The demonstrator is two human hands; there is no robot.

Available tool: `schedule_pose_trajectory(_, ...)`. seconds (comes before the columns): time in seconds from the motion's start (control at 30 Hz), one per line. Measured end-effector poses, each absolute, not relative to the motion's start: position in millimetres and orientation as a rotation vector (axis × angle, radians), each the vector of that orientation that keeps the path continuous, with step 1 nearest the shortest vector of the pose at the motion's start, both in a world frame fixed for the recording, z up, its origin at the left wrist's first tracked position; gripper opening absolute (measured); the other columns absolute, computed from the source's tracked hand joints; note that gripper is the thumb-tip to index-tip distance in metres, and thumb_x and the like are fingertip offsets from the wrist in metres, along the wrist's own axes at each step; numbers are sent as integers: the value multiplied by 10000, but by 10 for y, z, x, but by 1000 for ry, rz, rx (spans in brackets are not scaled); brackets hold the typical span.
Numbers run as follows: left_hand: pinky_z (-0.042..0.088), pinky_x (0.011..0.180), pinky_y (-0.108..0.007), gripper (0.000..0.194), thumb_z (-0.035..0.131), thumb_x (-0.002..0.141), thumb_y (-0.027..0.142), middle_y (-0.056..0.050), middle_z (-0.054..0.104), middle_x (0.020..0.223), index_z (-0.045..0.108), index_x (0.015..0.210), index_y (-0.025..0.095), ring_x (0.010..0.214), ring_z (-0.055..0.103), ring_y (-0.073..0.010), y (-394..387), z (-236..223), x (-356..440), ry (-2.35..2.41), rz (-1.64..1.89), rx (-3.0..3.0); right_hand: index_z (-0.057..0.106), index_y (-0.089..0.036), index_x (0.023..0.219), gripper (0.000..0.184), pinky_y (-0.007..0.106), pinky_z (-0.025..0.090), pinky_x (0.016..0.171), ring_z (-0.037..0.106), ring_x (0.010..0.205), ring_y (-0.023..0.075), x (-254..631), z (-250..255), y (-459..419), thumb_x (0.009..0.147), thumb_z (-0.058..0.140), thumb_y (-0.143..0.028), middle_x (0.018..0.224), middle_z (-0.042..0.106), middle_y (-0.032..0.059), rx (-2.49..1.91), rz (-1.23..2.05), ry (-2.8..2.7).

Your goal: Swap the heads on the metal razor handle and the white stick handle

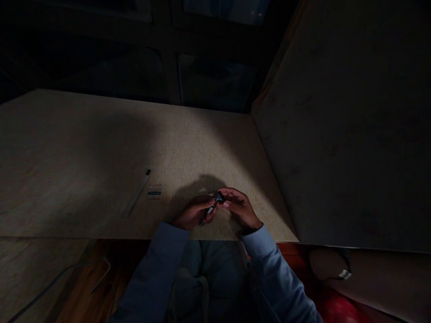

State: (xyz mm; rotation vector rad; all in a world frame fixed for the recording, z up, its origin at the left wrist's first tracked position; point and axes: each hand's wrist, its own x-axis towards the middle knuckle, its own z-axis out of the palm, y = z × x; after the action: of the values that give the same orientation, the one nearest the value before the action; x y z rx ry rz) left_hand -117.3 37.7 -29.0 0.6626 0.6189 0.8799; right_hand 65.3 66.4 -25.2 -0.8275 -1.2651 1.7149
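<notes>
My left hand is closed around the handle of a small razor, silver and black. The razor is tilted, with its dark, wider head up and to the right. At that head my right hand pinches with thumb and fingers; the fingertips partly cover it. To the left of my hands, a small dark rectangular piece lies flat on the table, seemingly with clear plastic around it. Farther left lies a long, thin, pale strip with a black end, set diagonally.
A dark upright panel borders the table on the right. Dark window panes stand behind it. Below the front edge at left are a grey cable and a wooden surface. Red cloth shows at lower right. The light is dim.
</notes>
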Motion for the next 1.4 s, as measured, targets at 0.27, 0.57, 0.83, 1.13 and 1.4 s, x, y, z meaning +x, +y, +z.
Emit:
schedule_pose_trajectory(0.27,263,379,-209,416,759,710,505,29,505,530,633,792,117,405,418,-70,358,-262,-1160,673,890,712,717,-257,1115,419,290,525,778,656,808,153,661,-331,652,721,829,-343,962,707,22,-683,1771,-1249)
schedule_pose_trajectory(0.57,244,393,-220,388,745,718,490,23,503,489,651,750,114,404,413,-74,324,-216,-1120,713,940,752,686,-241,1134,445,287,517,733,623,766,151,650,-302,643,739,818,-399,926,674,27,-627,1781,-1274)
schedule_pose_trajectory(0.83,222,389,-233,392,707,729,502,29,479,453,637,718,116,374,377,-74,339,-212,-1116,746,960,767,647,-240,1156,480,290,506,721,620,789,160,652,-352,651,742,812,-418,977,682,40,-653,1767,-1323)
schedule_pose_trajectory(1.13,228,393,-228,398,725,722,510,35,479,462,636,733,122,378,388,-72,323,-226,-1128,750,940,771,675,-230,1100,440,317,517,751,630,756,165,635,-255,618,726,819,-413,876,678,20,-653,1776,-1271)
schedule_pose_trajectory(1.4,225,389,-224,424,757,692,518,24,506,500,656,740,109,397,414,-70,308,-232,-1133,772,927,743,689,-241,1080,427,317,517,756,629,741,157,643,-243,607,710,825,-404,893,678,17,-693,1761,-1234)
